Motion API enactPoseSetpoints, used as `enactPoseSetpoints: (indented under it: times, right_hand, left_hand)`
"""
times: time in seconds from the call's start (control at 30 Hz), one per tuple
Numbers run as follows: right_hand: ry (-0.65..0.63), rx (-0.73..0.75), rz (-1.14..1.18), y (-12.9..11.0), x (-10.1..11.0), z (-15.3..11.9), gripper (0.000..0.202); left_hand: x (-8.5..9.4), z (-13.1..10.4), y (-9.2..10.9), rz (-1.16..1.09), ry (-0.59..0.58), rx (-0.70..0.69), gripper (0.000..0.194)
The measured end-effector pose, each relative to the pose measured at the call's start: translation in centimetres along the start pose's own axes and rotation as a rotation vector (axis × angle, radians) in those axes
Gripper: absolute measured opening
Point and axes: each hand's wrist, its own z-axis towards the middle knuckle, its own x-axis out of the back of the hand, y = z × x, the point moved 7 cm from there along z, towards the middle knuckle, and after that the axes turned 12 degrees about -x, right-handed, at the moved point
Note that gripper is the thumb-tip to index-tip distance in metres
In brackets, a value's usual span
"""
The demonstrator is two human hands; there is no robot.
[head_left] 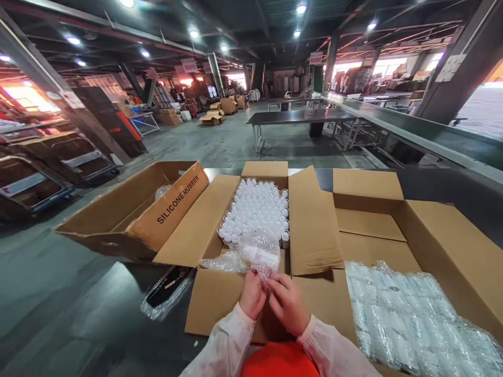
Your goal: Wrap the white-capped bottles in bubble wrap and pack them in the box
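My left hand (252, 294) and my right hand (288, 302) are close together at the near side of the middle cardboard box (212, 298). Both have their fingers closed on a clear bubble wrap bag (261, 251) with something white inside. Many small clear bottles with white tops (257, 207) stand packed in the box beyond the bag. A loose piece of bubble wrap (226, 262) lies left of the bag, over the box's edge. Wrapped white packs (404, 314) lie in rows in the open box (451, 251) on the right.
A box marked SILICONE RUBBER (168, 209) stands at the left. Near it on the dark table (106, 303) lies a plastic bag with a black item (167, 290). Further off are another table (302, 116), a conveyor (424, 133) and floor cartons (214, 116).
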Motion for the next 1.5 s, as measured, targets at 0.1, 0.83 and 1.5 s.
enactPoseSetpoints:
  times: [0.1,0.83,1.5]
  right_hand:
    - [-0.044,0.028,0.036,-0.4,0.2,0.5,0.034]
    - [-0.513,-0.077,-0.233,-1.6,8.0,7.6,0.074]
    - [-0.172,-0.61,0.426,6.2,6.6,1.3,0.087]
  left_hand:
    - [0.1,0.1,-0.4,-0.024,0.041,0.019,0.019]
    - [-6.4,-5.4,5.5,0.071,-0.739,0.459,0.046]
    - [-6.6,-1.5,3.7,0.036,-0.558,0.248,0.062]
